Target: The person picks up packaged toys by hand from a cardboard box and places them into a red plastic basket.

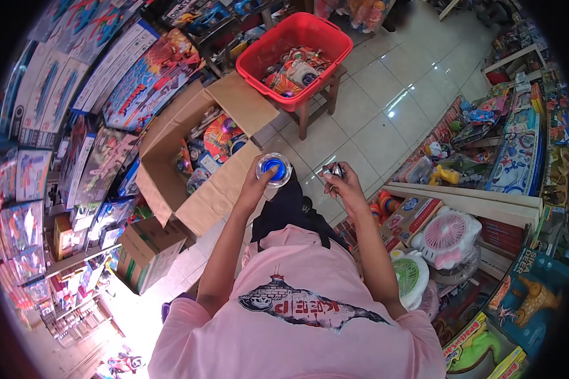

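My left hand (pixel 256 184) is closed on a round, clear toy with a blue centre (pixel 273 169), its thumb pressed over the blue middle. To the right, my right hand (pixel 348 189) pinches a small dark, shiny piece (pixel 334 170) whose kind is too small to make out. Both hands are raised in front of my body, apart from each other. Beyond the left hand stands an open cardboard box (pixel 216 201) with colourful packaged toys (pixel 222 138) inside.
A red plastic tub (pixel 253 74) holding assorted small toys rests on a wooden stool (pixel 305 120). Stacked toy boxes (pixel 126 69) line the left. Shelves on the right carry toys, including a pink fan (pixel 447 232) and a green fan (pixel 408 275). Tiled floor (pixel 376 101) runs between.
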Demonstrator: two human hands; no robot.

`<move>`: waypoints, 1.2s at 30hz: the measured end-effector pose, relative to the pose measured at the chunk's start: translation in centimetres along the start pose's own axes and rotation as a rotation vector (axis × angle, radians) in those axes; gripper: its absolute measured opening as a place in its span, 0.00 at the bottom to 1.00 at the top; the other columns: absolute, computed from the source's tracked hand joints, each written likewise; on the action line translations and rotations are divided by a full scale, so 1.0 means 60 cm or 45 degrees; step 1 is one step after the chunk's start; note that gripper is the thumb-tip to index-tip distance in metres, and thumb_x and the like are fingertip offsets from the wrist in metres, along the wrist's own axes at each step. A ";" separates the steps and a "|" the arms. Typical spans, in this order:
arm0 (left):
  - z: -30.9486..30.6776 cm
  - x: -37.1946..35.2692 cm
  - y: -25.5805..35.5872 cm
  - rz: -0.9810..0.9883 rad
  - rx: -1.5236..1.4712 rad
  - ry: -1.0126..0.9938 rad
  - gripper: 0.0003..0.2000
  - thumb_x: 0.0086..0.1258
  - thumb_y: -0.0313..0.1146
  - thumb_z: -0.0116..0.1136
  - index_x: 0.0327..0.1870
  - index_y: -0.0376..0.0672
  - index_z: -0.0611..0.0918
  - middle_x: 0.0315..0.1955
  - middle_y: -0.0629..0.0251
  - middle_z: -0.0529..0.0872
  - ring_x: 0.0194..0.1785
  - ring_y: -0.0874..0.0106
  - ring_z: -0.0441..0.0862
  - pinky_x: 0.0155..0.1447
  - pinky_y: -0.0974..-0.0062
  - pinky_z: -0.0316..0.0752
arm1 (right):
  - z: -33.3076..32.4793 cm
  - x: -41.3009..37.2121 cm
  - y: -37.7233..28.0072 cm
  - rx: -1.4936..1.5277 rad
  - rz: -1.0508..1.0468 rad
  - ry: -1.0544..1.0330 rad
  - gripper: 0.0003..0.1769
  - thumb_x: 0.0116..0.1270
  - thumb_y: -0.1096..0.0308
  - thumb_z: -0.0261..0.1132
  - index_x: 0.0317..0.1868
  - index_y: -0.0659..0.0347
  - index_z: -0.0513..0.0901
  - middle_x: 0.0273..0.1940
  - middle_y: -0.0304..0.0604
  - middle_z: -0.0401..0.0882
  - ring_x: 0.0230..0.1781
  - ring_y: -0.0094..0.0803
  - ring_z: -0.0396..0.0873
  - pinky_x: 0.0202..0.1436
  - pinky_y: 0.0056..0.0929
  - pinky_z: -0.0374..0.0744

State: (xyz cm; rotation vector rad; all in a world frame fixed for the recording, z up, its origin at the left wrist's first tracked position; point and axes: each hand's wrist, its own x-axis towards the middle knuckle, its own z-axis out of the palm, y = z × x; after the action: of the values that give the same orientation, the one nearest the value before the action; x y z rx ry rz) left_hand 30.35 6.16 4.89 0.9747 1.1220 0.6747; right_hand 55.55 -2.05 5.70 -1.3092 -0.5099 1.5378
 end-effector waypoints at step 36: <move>0.069 0.391 0.138 0.059 -0.354 0.654 0.23 0.74 0.39 0.59 0.65 0.37 0.71 0.51 0.61 0.82 0.54 0.74 0.79 0.61 0.74 0.73 | -0.041 0.670 -0.300 -1.201 -0.528 -0.499 0.28 0.52 0.61 0.79 0.49 0.65 0.78 0.43 0.48 0.81 0.45 0.40 0.82 0.49 0.35 0.78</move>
State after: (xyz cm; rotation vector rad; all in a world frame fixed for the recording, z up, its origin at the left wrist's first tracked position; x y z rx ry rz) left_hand 41.90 28.45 2.86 0.6017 1.4054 1.1276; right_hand 69.17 39.59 0.38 -1.4210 -1.7934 1.2095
